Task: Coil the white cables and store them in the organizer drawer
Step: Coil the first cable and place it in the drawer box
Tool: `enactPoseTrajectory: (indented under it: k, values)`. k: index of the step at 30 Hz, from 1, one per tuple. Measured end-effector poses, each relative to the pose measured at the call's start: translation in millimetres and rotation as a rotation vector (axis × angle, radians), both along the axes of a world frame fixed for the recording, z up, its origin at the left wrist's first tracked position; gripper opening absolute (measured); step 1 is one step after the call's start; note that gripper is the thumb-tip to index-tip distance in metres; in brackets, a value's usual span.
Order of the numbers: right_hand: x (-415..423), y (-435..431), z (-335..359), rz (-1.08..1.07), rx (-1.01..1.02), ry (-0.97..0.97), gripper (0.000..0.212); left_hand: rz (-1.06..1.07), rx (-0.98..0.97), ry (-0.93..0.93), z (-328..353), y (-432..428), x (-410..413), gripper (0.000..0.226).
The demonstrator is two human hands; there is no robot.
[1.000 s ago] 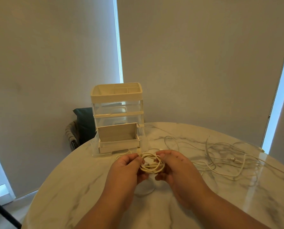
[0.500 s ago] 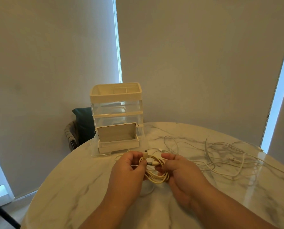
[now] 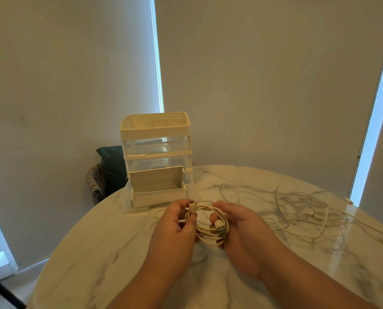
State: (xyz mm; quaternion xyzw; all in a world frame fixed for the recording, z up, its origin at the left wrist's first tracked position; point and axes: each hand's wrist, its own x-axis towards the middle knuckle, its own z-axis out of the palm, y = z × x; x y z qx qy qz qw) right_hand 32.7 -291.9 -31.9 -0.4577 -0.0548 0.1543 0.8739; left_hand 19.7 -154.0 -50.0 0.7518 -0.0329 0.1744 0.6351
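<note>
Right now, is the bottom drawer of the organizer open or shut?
Open: the bottom drawer sticks out in front of the organizer, beyond the two shut drawers above it.

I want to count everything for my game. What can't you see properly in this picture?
In the head view:
1. coiled cable: parts are hidden under the fingers of the left hand and right hand gripping it.
2. loose cables: tangled, too thin to count; one seems cut off at the right edge.
3. open drawer of the organizer: its front wall hides its floor.
4. dark chair: mostly behind the organizer and table.
</note>
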Motion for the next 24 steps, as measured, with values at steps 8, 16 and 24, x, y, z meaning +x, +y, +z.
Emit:
enactPoseTrajectory:
  k: [8, 16, 24]
  values:
    - [3.5, -9.9, -3.7, 0.093, 0.117, -0.075, 0.068, 0.05, -0.018, -0.013, 1.4, 1.5, -0.7, 0.028]
    - [4.2, -3.9, -14.9, -0.142, -0.456, -0.315, 0.068, 0.091, 0.11, -0.061, 3.2, 0.9, -5.1, 0.026]
    - [-3.4, 0.8, -15.1, -0.003, -0.528, -0.557, 0.066, 0.093, 0.188, -0.068, 3.1, -2.8, -8.0, 0.028]
